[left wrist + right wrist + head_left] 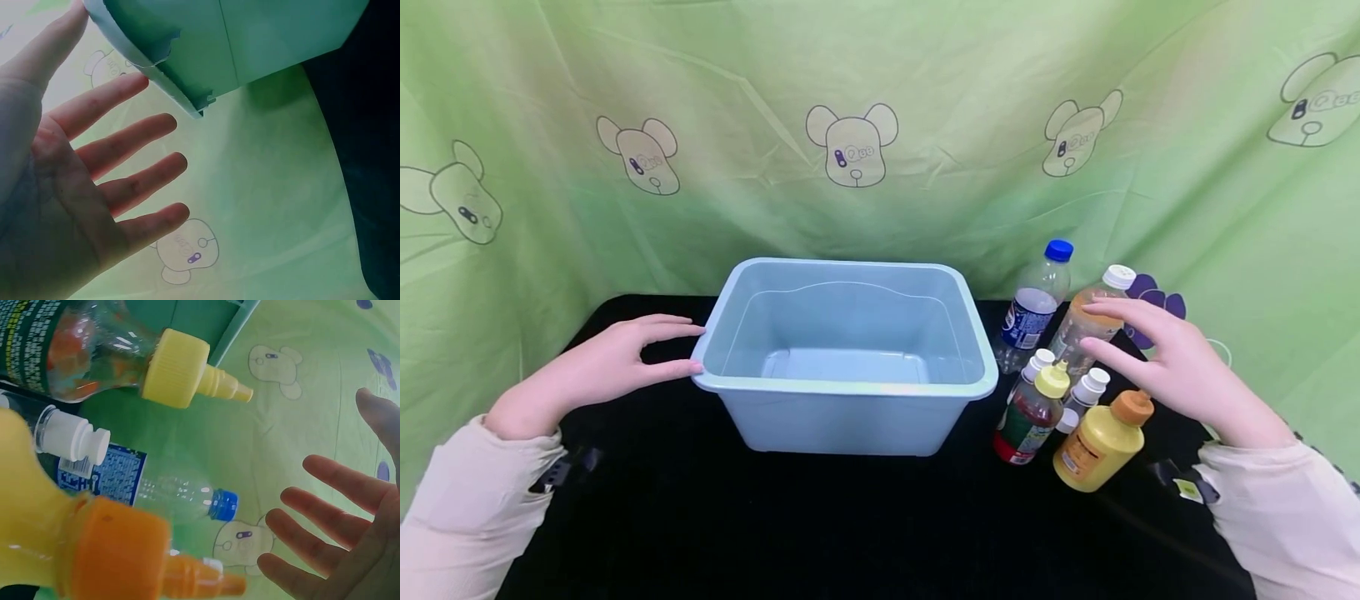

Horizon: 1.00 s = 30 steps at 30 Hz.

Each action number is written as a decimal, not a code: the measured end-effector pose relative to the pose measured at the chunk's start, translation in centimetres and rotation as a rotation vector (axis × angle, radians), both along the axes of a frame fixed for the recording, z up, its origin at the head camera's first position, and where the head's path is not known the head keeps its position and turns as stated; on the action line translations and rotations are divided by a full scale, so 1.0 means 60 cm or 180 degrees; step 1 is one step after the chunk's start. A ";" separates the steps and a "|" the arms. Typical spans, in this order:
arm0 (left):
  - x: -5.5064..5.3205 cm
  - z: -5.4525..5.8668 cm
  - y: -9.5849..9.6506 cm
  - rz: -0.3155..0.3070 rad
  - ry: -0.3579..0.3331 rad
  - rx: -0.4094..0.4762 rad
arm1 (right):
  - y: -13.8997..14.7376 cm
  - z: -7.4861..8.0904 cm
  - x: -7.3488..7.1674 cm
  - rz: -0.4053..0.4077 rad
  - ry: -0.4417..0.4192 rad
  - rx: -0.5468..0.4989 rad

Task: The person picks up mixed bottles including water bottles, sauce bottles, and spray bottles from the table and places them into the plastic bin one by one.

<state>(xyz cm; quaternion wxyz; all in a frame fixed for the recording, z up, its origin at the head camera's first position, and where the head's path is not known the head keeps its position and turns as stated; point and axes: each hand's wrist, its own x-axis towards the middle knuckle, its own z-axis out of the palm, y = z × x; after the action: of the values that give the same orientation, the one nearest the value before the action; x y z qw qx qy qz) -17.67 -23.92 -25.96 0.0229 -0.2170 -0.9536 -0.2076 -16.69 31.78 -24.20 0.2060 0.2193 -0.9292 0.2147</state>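
Note:
A light blue plastic tub (pixel 842 421) stands on the black cloth with nothing inside it. My left hand (pixel 613 358) is at its left rim, thumb and fingertips right at the edge; the left wrist view shows the fingers (pixel 134 144) spread and straight. My right hand (pixel 1172 358) hovers above the bottles on the right, fingers apart and relaxed, holding nothing. Below and beside it are a yellow squeeze bottle (pixel 1093 446) with an orange cap, a red sauce bottle (pixel 1030 421) with a yellow nozzle cap, a blue-capped bottle (pixel 1033 308) and a white-capped clear bottle (pixel 1082 321).
Two smaller white-capped bottles (pixel 1088 388) stand among the others, partly hidden. A black cloth (pixel 820 525) covers the table. Behind it hangs a green curtain (pixel 940 208) printed with bear heads, close to the tub's back.

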 end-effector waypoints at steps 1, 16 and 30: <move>0.000 -0.001 0.000 -0.0003 0.0004 0.0005 | 0.003 -0.002 0.002 -0.0027 -0.0019 -0.0008; 0.000 -0.003 -0.002 -0.0017 0.0053 0.0011 | 0.035 -0.027 0.022 -0.0222 -0.0038 -0.0280; 0.001 0.000 0.000 -0.0013 0.0048 0.0056 | 0.058 -0.052 0.029 -0.0388 -0.0259 -0.0504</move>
<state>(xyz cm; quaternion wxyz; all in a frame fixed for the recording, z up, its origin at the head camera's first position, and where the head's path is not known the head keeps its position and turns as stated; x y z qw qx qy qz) -17.58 -23.92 -25.98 0.0316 -0.2204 -0.9510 -0.2144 -14.95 35.28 -27.31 0.1975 0.1366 -0.9285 0.2833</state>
